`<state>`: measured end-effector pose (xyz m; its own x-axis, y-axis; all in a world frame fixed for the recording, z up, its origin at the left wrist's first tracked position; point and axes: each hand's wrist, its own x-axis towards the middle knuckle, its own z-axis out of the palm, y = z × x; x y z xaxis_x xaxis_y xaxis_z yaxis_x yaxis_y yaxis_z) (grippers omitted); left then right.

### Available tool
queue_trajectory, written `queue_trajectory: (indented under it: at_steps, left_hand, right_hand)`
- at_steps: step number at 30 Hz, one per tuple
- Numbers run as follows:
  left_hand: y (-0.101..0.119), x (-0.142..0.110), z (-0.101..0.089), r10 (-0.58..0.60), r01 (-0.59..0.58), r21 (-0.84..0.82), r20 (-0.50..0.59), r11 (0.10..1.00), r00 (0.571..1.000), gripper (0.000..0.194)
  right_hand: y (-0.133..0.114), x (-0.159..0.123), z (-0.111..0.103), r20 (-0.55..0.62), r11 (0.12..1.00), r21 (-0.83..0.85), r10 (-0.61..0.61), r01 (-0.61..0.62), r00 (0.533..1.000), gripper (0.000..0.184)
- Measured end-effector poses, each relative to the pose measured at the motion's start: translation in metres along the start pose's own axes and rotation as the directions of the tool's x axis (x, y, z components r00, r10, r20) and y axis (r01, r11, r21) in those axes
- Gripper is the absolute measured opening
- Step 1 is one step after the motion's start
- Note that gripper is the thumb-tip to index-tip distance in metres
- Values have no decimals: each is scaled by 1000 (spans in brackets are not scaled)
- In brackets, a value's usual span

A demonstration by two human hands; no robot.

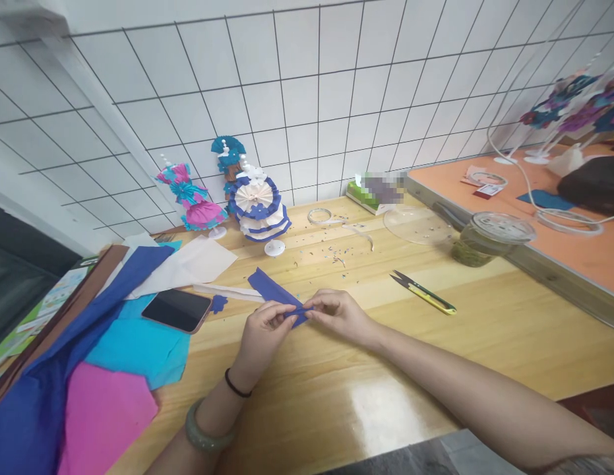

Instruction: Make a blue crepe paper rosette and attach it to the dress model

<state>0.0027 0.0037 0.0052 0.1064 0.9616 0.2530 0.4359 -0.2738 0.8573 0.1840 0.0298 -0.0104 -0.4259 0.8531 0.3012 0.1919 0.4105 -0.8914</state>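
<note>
I see left hand (261, 328) and right hand (336, 313) fingertips pinching blue paper strip (276, 295) between them, above wooden table (336, 389), phone (177, 310) left, snips (424, 292) right.

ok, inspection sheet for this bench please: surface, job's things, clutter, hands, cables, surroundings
surface: wooden table, glossy, paper scraps near the back.
job's things: blue paper strip, pinched at its near end by both hands.
clutter: phone on cyan sheet; pink sheet; white paper; snips; lidded jar; tape ring; two paper dolls on stands.
hands: left hand and right hand, both pinching the strip.
cables: white cable on the orange table.
surroundings: white tiled wall.
</note>
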Motion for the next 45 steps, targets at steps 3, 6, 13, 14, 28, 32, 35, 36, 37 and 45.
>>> queue_trajectory:
  at_steps: [3, 6, 13, 14, 28, 32, 35, 36, 37, 45]
  left_hand:
    - [1, 0, -1, 34, -34, 30, 2, 999, 999, 10]
    - [1, 0, -1, 47, -48, 33, 19, 998, 999, 10]
    - [0, 1, -2, 18, -19, 17, 44, 1000, 999, 10]
    - [-1, 1, -1, 10, -11, 18, 43, 1000, 999, 10]
    - [-2, 0, 0, 21, -23, 35, 56, 999, 998, 14]
    - [-1, 0, -1, 19, -21, 37, 47, 999, 999, 12]
    - [-2, -1, -1, -68, 69, -3, 46, 998, 997, 16]
    - [-3, -1, -2, -108, 109, -24, 47, 994, 993, 17]
    - [-4, -1, -2, -146, 149, -48, 50, 988, 988, 18]
    - [-8, 0, -2, -248, 263, -229, 92, 937, 964, 18]
  right_hand:
    - [-1, 0, -1, 4, 1000, -1, 0, 0, 1000, 17]
    - [-2, 1, -2, 13, 1000, 7, -29, 29, 999, 17]
    - [2, -1, 0, 45, 999, -23, -41, 42, 998, 20]
    - [2, -1, 0, 44, 999, -24, -38, 39, 998, 19]
    - [-2, -1, 2, 44, 992, 110, 51, -56, 998, 19]
    - [-3, 0, 1, 41, 983, 159, 81, -87, 996, 19]
    - [-3, 1, 0, 41, 962, 241, 124, -130, 991, 19]
    - [-2, 1, 0, 41, 949, 278, 147, -152, 988, 19]
    - [-1, 1, 0, 40, 933, 314, 170, -174, 985, 19]
    - [3, 1, -1, 48, 853, 461, 250, -243, 967, 20]
